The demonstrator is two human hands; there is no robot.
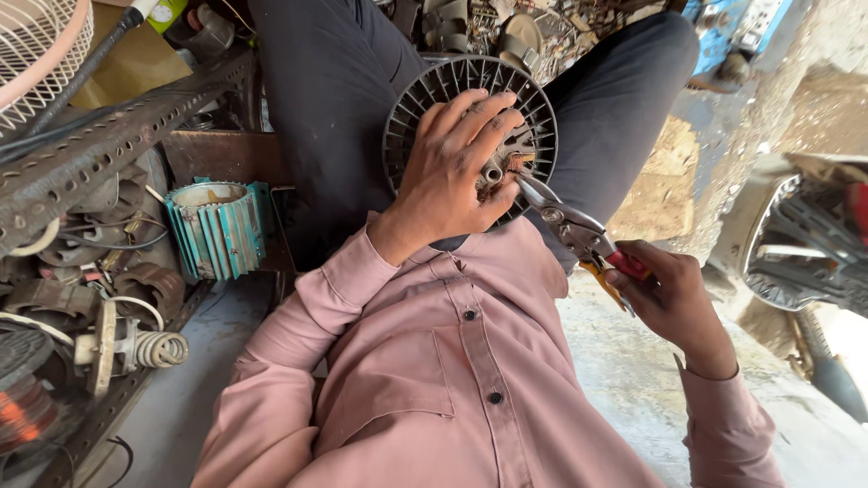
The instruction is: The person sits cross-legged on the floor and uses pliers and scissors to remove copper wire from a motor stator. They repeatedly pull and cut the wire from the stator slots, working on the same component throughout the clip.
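Note:
A round black slotted motor housing (432, 95) rests on my lap between my dark trouser legs. My left hand (452, 172) lies over its centre, fingers spread around a short metal shaft stub (493, 172) and holding the housing still. My right hand (669, 298) grips the red and yellow handles of metal snips (570, 221). The snips' jaws point up and left and reach the housing's centre just beside the shaft, at my left fingertips.
A teal finned motor casing (215, 226) stands at left beside a rusty metal rack (99, 145) with coils, springs and wires (136, 348). A fan guard (41, 41) is at top left. Concrete floor lies at right, with a dark machine part (796, 253).

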